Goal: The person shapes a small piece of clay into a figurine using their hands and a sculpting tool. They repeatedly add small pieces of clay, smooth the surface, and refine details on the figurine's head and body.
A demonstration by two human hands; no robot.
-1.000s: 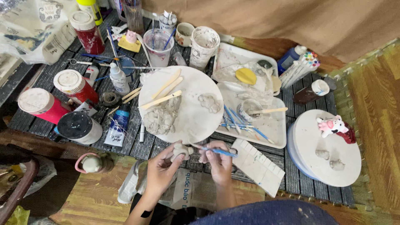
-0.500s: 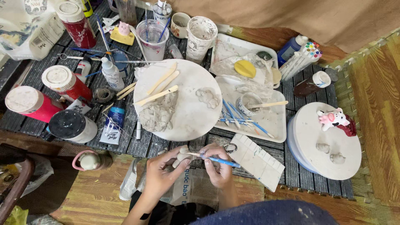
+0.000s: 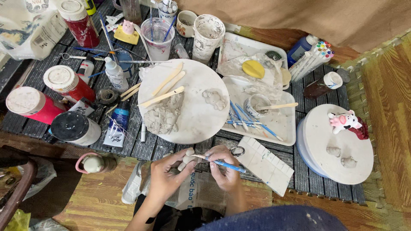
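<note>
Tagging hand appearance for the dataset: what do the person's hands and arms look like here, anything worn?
Both are bare: no gloves, no sleeves showing on the forearms, no watch or bracelet in view. The left hand and right hand have short nails; rings are too small to tell. A dark mark shows on the left forearm near the frame's bottom edge. A blue garment covers the lap below the arms.

Left hand (image 3: 165, 179) hides most of the clay piece (image 3: 187, 159).

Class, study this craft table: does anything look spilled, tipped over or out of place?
Nothing is spilled. The paint tube lies flat among upright jars, and wooden tools rest loosely across the round board: crowded, not damaged.
</note>
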